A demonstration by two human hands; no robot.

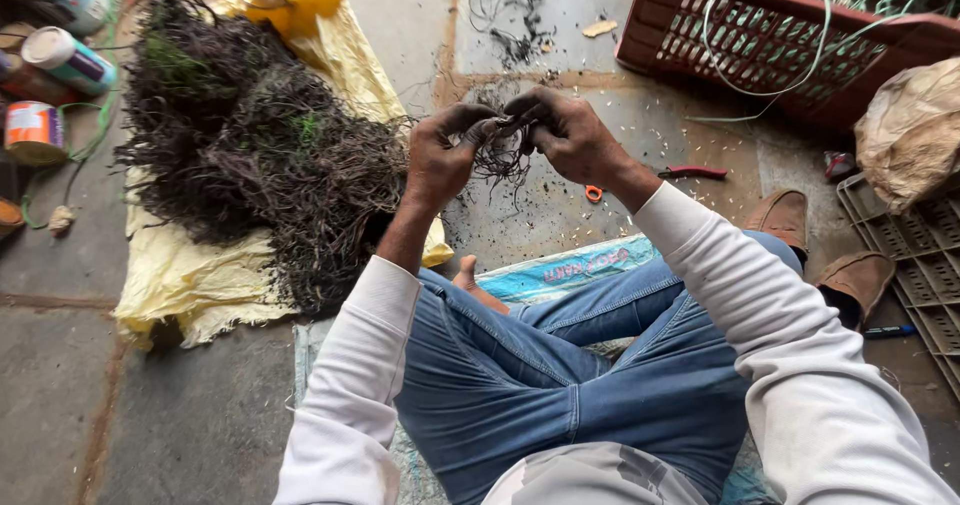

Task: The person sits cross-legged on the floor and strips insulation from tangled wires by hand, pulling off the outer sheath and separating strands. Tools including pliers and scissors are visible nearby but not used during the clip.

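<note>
My left hand (442, 157) and my right hand (572, 137) meet above the stone floor, both dirty with soil. Between them they pinch a small tuft of dark, thin roots (503, 155) that hangs down from the fingers. Just left of my left hand lies a big heap of the same tangled dark roots (255, 150) with a few green bits, spread on a yellow plastic sheet (190, 285). I sit cross-legged in blue jeans and white sleeves.
A red slatted plastic crate (770, 40) with green strings stands at the top right. Small red-handled scissors (690, 173) and brown shoes (785, 217) lie by my right knee. Several cans (65, 60) sit at the far left. A grey crate (915, 255) and a beige bag (912, 130) are at right.
</note>
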